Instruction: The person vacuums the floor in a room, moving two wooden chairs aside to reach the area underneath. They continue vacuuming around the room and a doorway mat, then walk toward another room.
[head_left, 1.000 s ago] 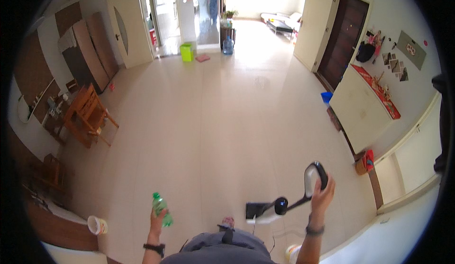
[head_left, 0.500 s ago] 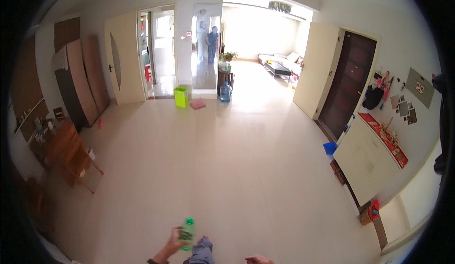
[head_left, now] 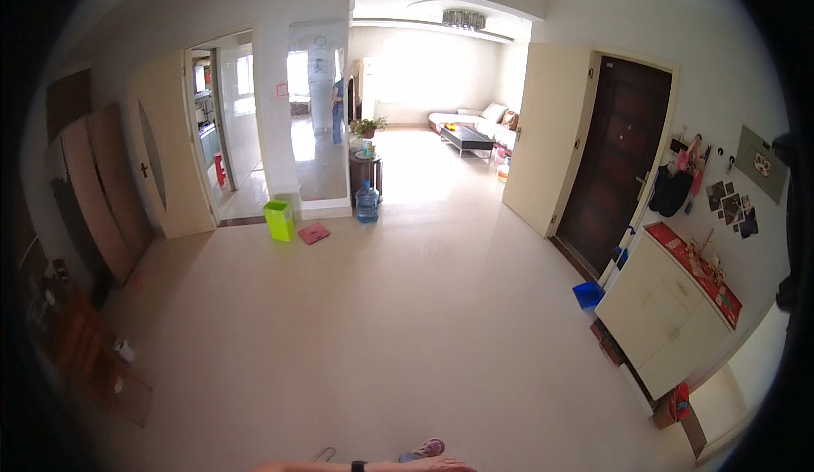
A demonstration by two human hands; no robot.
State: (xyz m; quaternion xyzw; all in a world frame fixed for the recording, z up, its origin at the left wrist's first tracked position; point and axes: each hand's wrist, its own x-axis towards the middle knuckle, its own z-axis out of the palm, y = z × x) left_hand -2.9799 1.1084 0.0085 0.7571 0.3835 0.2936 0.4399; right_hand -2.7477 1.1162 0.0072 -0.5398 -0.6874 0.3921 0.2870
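Note:
My left forearm lies across the lower edge, with a black band at the wrist. Beyond the band, my left hand (head_left: pixel 424 464) points to the right, cut off by the edge, so its fingers and anything in them are hidden. The green bottle is out of view. My right hand does not show. Just above my left hand, a shoe (head_left: pixel 433 447) with a bit of grey trouser leg rests on the pale floor (head_left: pixel 381 328). A thin curved outline (head_left: pixel 324 453) shows beside the forearm; what it is I cannot make out.
Ahead stand a lime-green bin (head_left: pixel 278 221), a pink flat item (head_left: pixel 314 234) and a blue water jug (head_left: pixel 366 203). A white cabinet (head_left: pixel 657 311) and blue dustpan (head_left: pixel 587 296) are on the right. A wooden chair (head_left: pixel 85 345) is at left; a tall mirror (head_left: pixel 314 158) reflects a person.
The view has turned and shifted, so the bin and jug appear lower and further left. My left hand has swung right and down; the green bottle and my right hand have left the view.

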